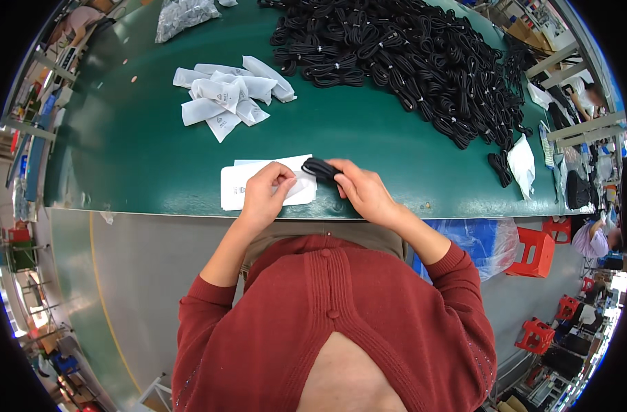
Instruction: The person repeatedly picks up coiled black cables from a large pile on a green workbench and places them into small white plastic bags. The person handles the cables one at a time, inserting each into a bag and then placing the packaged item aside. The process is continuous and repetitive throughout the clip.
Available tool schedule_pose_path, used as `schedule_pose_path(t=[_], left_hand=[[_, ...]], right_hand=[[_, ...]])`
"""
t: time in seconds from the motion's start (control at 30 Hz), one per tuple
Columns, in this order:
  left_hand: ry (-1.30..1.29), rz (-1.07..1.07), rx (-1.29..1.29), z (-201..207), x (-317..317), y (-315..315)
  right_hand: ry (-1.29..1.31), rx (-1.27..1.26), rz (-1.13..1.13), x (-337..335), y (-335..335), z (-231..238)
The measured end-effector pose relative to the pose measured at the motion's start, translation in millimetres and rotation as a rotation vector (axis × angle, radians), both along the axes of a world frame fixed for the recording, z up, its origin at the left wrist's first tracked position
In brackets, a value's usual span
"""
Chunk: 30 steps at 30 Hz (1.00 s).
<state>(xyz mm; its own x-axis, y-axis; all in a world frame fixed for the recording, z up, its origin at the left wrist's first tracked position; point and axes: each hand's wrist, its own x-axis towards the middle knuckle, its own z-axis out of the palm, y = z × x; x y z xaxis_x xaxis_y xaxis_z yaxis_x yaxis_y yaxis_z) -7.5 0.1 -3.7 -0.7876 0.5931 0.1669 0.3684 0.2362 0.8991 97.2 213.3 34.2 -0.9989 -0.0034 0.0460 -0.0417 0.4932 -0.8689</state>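
A coiled black cable [320,169] is gripped between the thumb and fingers of my right hand [363,192]. Its free end reaches the right end of a flat stack of white bags [234,184] at the table's near edge. My left hand [264,193] lies over this stack, thumb and forefinger pinched on the edge of the top bag. Farther off to the left is a loose pile of filled white bags [221,93]. A large heap of bundled black cables [409,62] covers the far right of the table.
The green table [149,151] ends just in front of me. A clear plastic bag [183,19] lies at its far left. At the right edge are a white bag [521,167] and a single cable bundle [499,169]. Red stools [532,253] stand on the floor to the right.
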Motion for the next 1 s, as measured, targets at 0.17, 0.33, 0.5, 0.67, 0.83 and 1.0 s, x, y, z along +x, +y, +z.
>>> schedule_pose_path(t=[0.17, 0.33, 0.5, 0.67, 0.83, 1.0], left_hand=[[-0.016, -0.016, 0.040, 2.3, -1.0, 1.1], [0.274, -0.164, 0.082, 14.9, 0.8, 2.7], [0.546, -0.269, 0.016, 38.2, 1.1, 8.2], [0.461, -0.177, 0.037, 47.4, -10.1, 18.6], [0.275, -0.139, 0.114, 57.5, -22.9, 27.0], [0.070, -0.167, 0.181, 63.0, -23.3, 35.9]], right_hand=[[0.136, 0.159, 0.084, 7.1, 1.9, -14.9], [-0.490, -0.580, 0.006, 1.4, 7.5, -14.4], [-0.618, -0.920, -0.018, -1.1, 7.8, -18.2], [0.275, -0.038, -0.095, -6.7, -4.5, -3.5], [0.333, -0.396, -0.116, -14.7, -1.7, -5.6], [0.608, -0.046, -0.131, -30.7, -1.9, 16.7]])
